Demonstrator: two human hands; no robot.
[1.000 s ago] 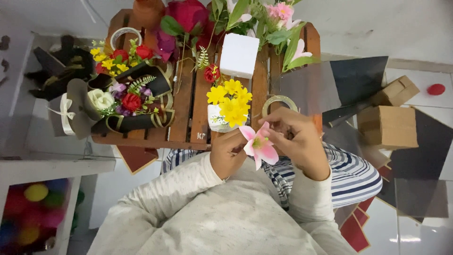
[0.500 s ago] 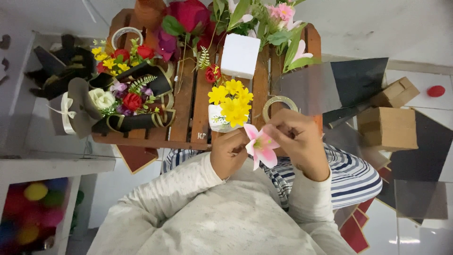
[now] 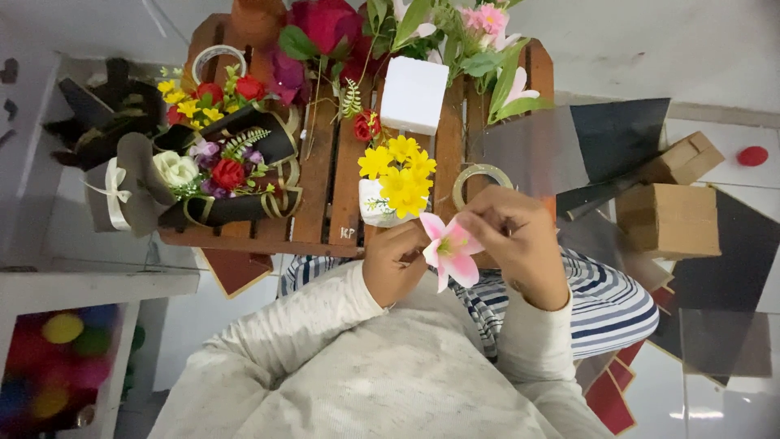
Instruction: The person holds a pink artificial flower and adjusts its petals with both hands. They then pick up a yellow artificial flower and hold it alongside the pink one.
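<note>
while both hands pinch the pink lily bloom (image 3: 449, 250) — left hand (image 3: 396, 262) closed at its base, right hand (image 3: 513, 237) closed on a petal — gentle fingertip pressure seems best.

Lily (image 3: 449, 250) stem perhaps behind hands (image 3: 455, 252)

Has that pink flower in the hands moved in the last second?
Yes, slightly. The pink flower, held between the left hand and right hand, has drifted a little leftward, closer under the white pot of yellow flowers, which stays put on the wooden table.
</note>
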